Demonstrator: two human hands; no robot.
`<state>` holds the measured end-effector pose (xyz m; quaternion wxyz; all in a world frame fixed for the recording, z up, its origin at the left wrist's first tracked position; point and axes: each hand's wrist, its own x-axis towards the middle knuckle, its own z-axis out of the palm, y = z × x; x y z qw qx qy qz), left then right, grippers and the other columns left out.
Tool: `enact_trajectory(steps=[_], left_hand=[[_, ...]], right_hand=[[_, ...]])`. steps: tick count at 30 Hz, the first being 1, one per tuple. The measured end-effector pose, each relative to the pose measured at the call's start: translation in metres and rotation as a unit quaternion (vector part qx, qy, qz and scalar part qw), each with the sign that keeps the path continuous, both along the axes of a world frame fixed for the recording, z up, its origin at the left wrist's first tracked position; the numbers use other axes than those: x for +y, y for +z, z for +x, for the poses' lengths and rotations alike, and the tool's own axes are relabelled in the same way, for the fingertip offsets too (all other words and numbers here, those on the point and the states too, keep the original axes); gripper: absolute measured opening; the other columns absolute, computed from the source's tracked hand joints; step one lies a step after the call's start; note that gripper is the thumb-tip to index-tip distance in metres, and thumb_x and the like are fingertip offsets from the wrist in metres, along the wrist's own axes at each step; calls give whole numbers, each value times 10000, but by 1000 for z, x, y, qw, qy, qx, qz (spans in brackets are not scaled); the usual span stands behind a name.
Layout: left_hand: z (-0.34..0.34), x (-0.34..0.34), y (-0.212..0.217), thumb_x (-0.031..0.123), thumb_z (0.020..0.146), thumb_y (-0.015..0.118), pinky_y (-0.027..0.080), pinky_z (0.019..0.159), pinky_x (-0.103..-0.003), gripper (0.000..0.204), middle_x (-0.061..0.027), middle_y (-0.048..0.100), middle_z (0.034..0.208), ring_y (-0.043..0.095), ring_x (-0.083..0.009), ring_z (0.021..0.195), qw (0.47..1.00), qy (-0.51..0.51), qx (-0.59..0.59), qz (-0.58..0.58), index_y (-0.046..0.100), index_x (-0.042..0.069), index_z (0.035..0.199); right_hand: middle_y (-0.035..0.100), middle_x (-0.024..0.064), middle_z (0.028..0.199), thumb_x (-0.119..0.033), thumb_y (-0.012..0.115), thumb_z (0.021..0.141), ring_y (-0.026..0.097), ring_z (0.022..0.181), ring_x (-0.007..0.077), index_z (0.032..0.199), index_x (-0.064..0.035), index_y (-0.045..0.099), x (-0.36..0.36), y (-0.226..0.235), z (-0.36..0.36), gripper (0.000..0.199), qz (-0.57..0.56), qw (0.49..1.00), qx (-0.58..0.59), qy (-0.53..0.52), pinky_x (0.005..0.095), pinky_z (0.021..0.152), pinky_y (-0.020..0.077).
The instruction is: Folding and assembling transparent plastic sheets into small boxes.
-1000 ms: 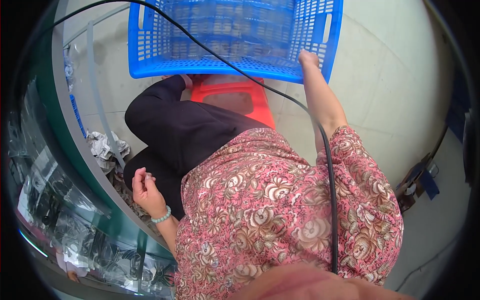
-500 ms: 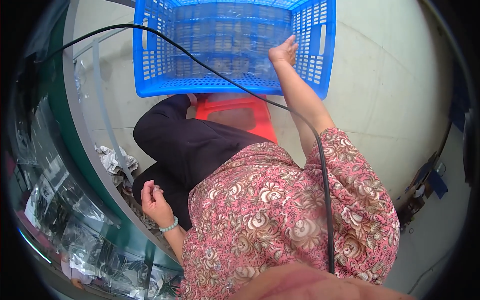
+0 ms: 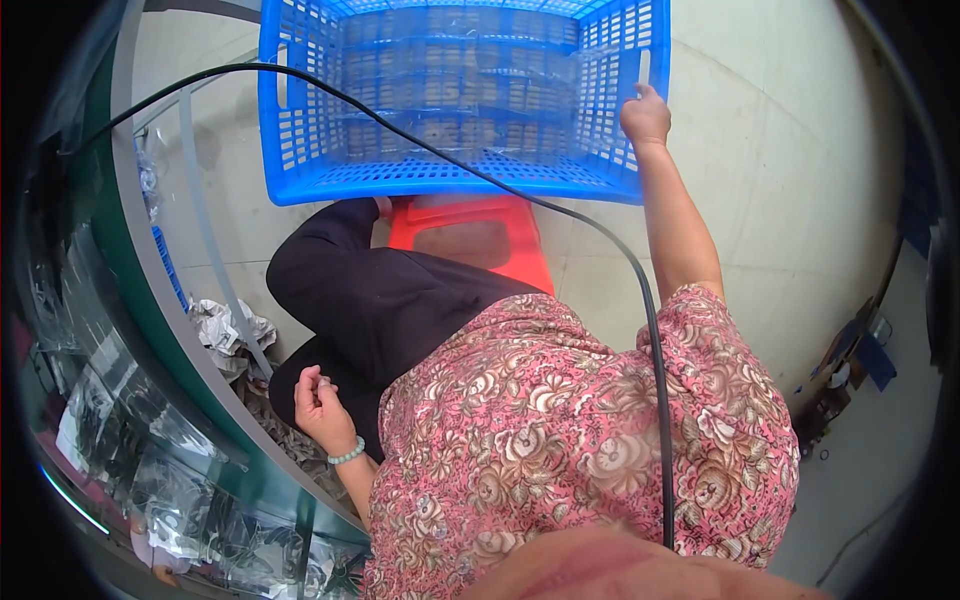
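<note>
My right hand (image 3: 645, 115) is curling its fingers (image 3: 640, 95) over the right wall of the blue basket (image 3: 300, 150), gripping the lattice near the slot handle; I judge that hold is steadying the basket or drawing it toward me. The basket is sitting straight ahead on the pale floor (image 3: 790, 180), its near edge overhanging the red stool (image 3: 480, 235), and clear plastic packets (image 3: 450, 90) are lying stacked inside it. My left hand (image 3: 318, 400) is resting low beside my dark trouser leg (image 3: 390, 300), fingers loosely bent inward; something small may be sitting in them, but I cannot tell. A pale green bead bracelet (image 3: 347, 455) is circling that wrist. A black cable (image 3: 560, 215) is running from the headset across the basket and over my flowered shirt (image 3: 560, 440). To my left, the green-edged table (image 3: 200, 350) is carrying more clear packets (image 3: 150, 470), with crumpled paper (image 3: 225, 330) below.
</note>
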<state>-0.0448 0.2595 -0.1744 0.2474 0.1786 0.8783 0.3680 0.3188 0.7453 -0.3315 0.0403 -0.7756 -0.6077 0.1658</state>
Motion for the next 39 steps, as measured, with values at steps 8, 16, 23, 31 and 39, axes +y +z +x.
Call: enact_trajectory(steps=[8,16,23,31,39], left_hand=[[4,3,0,-45,917,571,488,670,-198,237,14,607,876,554,-48,733,999,7,-13,-41,675,13,1123],[1,8,-1,-77,881,550,473,654,-207,236,-6,575,861,548,-68,704,1000,25,-13,-15,676,-2,1066],[3,2,-3,-74,884,551,466,647,-209,230,-6,569,854,542,-68,700,999,30,-19,-40,674,0,1063],[3,-1,-6,-96,882,543,490,652,-212,242,-6,568,873,556,-70,716,997,32,-18,-66,678,-1,1059],[3,0,-5,-96,877,544,492,650,-212,242,-8,576,883,563,-71,721,997,26,-27,-60,677,-2,1055]], right_hand=[[742,116,1066,-113,474,880,711,980,313,1296,-67,624,18,57,-17,444,123,992,-18,7,394,914,535],[733,141,1045,-125,505,842,702,993,346,1237,-21,615,77,22,-38,423,161,985,-33,-43,411,913,534],[719,235,992,-109,590,816,708,936,400,1213,-20,559,77,-43,-37,407,212,970,-46,-111,438,845,557],[701,240,1096,-160,584,820,680,1050,393,1139,-50,645,102,-50,-52,343,85,993,-41,-68,430,935,535],[674,188,1233,-236,577,806,629,1182,351,1272,-108,649,144,-72,-20,489,1,996,-30,-85,403,1026,485]])
